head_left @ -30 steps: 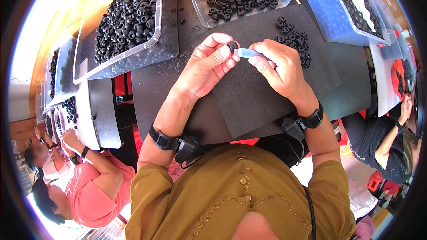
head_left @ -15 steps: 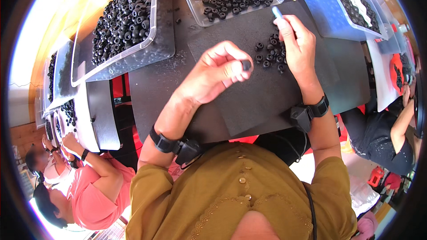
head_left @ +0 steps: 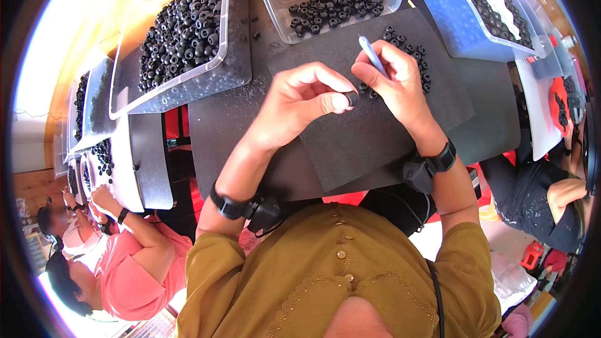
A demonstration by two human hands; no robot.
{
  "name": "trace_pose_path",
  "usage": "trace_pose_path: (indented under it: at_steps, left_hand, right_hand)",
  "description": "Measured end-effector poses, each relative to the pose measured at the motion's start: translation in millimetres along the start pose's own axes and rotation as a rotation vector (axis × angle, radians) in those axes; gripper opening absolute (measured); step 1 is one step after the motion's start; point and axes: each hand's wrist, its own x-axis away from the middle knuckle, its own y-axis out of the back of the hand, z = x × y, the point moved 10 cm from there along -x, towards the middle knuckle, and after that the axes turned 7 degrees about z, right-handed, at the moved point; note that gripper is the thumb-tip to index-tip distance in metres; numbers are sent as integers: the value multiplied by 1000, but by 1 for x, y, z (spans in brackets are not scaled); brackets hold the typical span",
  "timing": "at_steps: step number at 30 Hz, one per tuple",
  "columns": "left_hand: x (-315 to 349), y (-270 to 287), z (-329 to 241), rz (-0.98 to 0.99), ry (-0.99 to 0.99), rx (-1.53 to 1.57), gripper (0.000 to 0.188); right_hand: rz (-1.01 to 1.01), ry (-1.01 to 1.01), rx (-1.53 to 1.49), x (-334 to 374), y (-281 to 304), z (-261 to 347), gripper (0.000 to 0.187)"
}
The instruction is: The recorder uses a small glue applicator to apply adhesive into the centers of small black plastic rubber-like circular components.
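Observation:
Between thumb and index finger of my left hand (head_left: 291,103) is a small round black part (head_left: 352,97), held over the dark mat (head_left: 369,150). My right hand (head_left: 400,91), just to its right, grips a slim light-blue pen-like tool (head_left: 370,55) that points up and to the left; its lower end is hidden in the fingers. The two hands are close but apart. Past my right hand, several loose black ring-shaped parts (head_left: 421,56) lie on the mat, some covered by that hand.
A clear bin (head_left: 233,37) heaped with black parts stands at the left. Another clear bin (head_left: 275,19) with fewer parts is at the far middle, and a bluish bin (head_left: 447,19) at the far right. Co-workers sit to the left, one in a pink shirt (head_left: 141,263), and to the right.
My right hand has come down and left with the blue tool, nearer to my left hand. The left hand has turned slightly and still holds the black part.

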Motion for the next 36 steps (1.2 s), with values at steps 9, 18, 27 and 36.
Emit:
trace_pose_path:
  at_steps: [9, 18, 27, 36]
  left_hand:
    - [27, 32, -181, -586, -516, -1673, 19]
    - [-59, -29, 13, 5, -161, -1302, 17]
    - [-41, 21, 31, 18, 128, -7, 19]
    - [-1, 32, 36, -3, 15, 556, 28]
  right_hand:
    - [-295, 105, -92, 8, 34, 8, 13]
    - [-329, 70, -142, 10, 41, 3, 14]
    - [-224, 53, -111, 7, 34, 8, 20]
    - [68, 213, 258, 4, -17, 25, 26]
